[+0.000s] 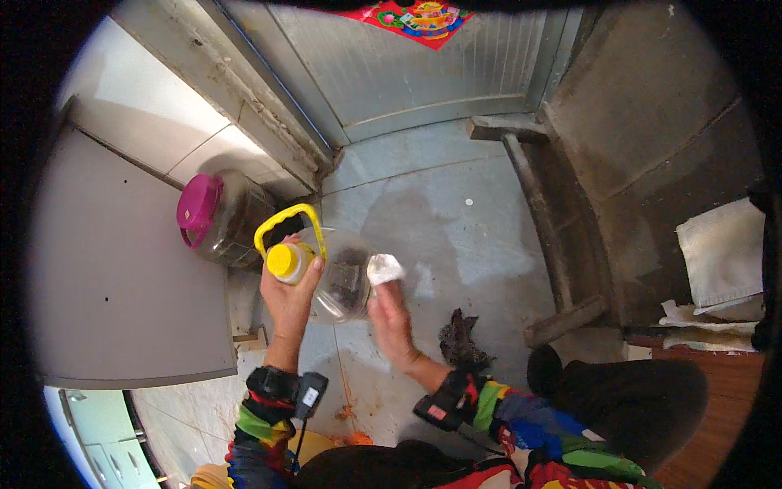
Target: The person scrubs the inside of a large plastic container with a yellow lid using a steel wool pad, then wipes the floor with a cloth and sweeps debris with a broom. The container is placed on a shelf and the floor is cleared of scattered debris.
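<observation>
A large clear plastic jug (342,308) is held tilted over the floor in front of me. Its yellow screw cap (281,259) and yellow loop handle (293,213) point toward the upper left. My left hand (289,299) grips the jug around its neck, just under the cap. In my right hand (391,321) is a crumpled white cloth or tissue (386,268), pinched at the fingertips against the jug's right side. Some of the right fingers are blurred. What shows through the clear wall is dark, and I cannot tell whether it is inside the jug.
Left of the jug stands a clear plastic jar (235,214) with a magenta lid (198,205), beside a grey panel (134,263). A dark rag (461,342) lies on the tiled floor (391,165). Along the right wall is a wooden frame (531,177); a metal door (421,73) closes the far side.
</observation>
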`<state>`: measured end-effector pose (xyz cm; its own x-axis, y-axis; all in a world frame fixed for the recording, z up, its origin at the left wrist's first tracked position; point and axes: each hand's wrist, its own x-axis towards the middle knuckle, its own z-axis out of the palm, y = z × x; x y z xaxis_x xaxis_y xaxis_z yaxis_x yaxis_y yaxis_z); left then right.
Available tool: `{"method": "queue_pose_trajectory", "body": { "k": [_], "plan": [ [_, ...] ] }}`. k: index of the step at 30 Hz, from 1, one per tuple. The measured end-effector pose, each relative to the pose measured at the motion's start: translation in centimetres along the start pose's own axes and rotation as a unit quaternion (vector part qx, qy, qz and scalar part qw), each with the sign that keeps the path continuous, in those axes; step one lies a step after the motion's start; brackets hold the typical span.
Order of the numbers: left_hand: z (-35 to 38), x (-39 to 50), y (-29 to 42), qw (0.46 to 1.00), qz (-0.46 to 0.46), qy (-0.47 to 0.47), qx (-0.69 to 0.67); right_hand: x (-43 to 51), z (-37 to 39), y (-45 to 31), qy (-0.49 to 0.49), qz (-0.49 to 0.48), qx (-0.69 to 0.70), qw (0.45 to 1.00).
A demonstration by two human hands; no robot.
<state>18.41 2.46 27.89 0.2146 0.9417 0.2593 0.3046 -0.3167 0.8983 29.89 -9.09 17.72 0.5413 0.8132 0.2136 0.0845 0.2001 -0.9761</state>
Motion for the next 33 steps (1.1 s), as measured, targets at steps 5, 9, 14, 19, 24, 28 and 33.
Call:
{"method": "queue_pose_trajectory", "body": {
  "k": [5, 9, 14, 19, 24, 28, 33],
  "plan": [
    [0.4, -1.5, 0.6, 0.994, -0.071, 0.075, -0.021, 4.9, 1.3, 1.4, -0.077, 0.084, 0.177, 0.978],
    [0.3, -1.2, 0.6, 0.996, -0.051, 0.07, -0.027, 11.5, 1.3, 2.9, -0.22, 0.149, 0.164, 0.95],
    [0.2, -1.1, 0.3, 0.995, -0.055, 0.061, -0.047, 16.4, 3.0, 2.8, -0.355, 0.344, 0.244, 0.834],
    [0.5, -1.0, -0.1, 0.995, -0.037, 0.09, -0.023, 11.5, 0.9, 4.1, -0.238, 0.162, 0.122, 0.95],
    [1.0, -1.1, 0.0, 0.992, -0.066, 0.101, -0.045, -0.5, -0.1, 3.0, -0.038, -0.005, -0.004, 0.999],
    [0.8, -1.2, 0.7, 0.992, -0.07, 0.091, -0.049, -1.0, -2.2, 2.9, -0.039, -0.03, -0.086, 0.995],
    [0.8, -1.1, 0.8, 0.995, -0.052, 0.077, -0.03, 2.6, -2.5, 1.3, 0.033, -0.004, -0.015, 0.999]
  ]
}}
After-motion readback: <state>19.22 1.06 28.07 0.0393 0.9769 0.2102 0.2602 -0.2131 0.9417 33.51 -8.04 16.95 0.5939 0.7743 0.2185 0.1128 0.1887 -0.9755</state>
